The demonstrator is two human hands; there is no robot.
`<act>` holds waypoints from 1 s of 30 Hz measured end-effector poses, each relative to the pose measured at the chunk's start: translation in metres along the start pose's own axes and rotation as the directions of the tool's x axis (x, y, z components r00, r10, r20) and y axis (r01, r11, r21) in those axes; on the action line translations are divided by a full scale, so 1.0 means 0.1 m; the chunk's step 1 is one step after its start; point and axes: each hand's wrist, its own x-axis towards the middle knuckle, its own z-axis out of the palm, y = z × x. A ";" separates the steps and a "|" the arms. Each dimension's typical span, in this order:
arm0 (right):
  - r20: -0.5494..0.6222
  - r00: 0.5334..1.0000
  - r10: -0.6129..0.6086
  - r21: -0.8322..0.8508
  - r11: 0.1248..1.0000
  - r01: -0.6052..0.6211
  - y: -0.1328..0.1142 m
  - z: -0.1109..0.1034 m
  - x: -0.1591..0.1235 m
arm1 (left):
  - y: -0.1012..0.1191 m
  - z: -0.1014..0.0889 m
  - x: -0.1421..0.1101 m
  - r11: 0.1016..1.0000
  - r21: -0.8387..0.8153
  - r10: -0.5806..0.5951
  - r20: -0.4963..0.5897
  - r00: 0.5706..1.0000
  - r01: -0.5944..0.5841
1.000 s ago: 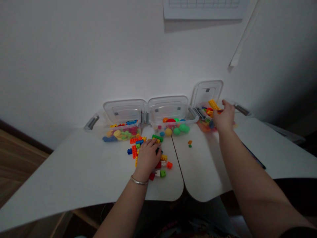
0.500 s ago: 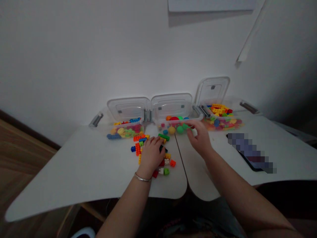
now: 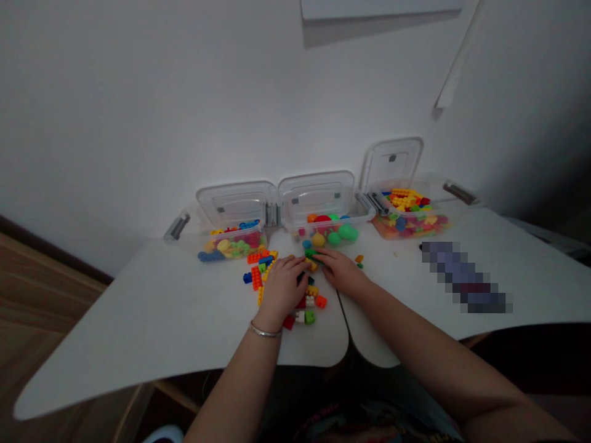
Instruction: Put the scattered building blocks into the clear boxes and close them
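My left hand [image 3: 286,284] lies palm down over a loose pile of plastic building blocks, its fingers stretched out and slightly apart. It covers part of the pile. Orange blocks [image 3: 256,278], a blue block [image 3: 248,278] and a yellow block [image 3: 313,290] show around it. At the pile's far right edge, my right hand [image 3: 341,271] has its fingertips closed on a green block [image 3: 310,253]. Close to the body lie a white block [image 3: 300,317], a lime green block [image 3: 309,317] and an orange-red block [image 3: 321,301].
Three clear boxes with raised lids stand along the wall: a left box [image 3: 233,246], a middle box [image 3: 330,231] with round pieces, and a right box [image 3: 410,221]. A small orange and green piece [image 3: 359,261] lies right of my right hand. A blurred-out phone [image 3: 462,277] rests farther right.
My right hand has come left and down from in front of the middle box to the green block. The small orange and green piece now shows. My left hand has stayed over the pile.
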 end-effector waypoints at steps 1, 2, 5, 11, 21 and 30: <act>-0.007 1.000 0.021 0.009 1.000 -0.021 0.01 0.00 0.00 | 0.00 0.00 0.00 1.000 -0.005 0.000 -0.005 1.000 0.000; -0.012 0.999 0.039 0.012 0.999 -0.039 0.01 -0.01 0.00 | 0.01 -0.01 0.00 1.000 -0.010 -0.002 -0.009 1.000 0.002; -0.009 0.997 0.071 0.014 0.997 -0.070 0.00 -0.05 0.00 | 0.01 -0.02 0.00 1.000 -0.021 -0.013 -0.018 1.000 0.012; 0.024 0.992 0.123 0.013 0.992 -0.123 -0.02 -0.13 -0.01 | 0.00 -0.01 0.01 0.999 -0.034 -0.014 -0.019 1.000 0.013; 0.097 0.981 0.165 -0.164 0.975 -0.148 -0.11 -0.24 -0.04 | -0.01 0.01 0.01 1.000 -0.015 -0.024 -0.020 1.000 0.024; -0.051 0.982 0.184 -0.254 0.948 -0.190 -0.11 -0.25 -0.04 | -0.05 0.06 0.01 1.000 0.014 -0.012 -0.028 1.000 0.012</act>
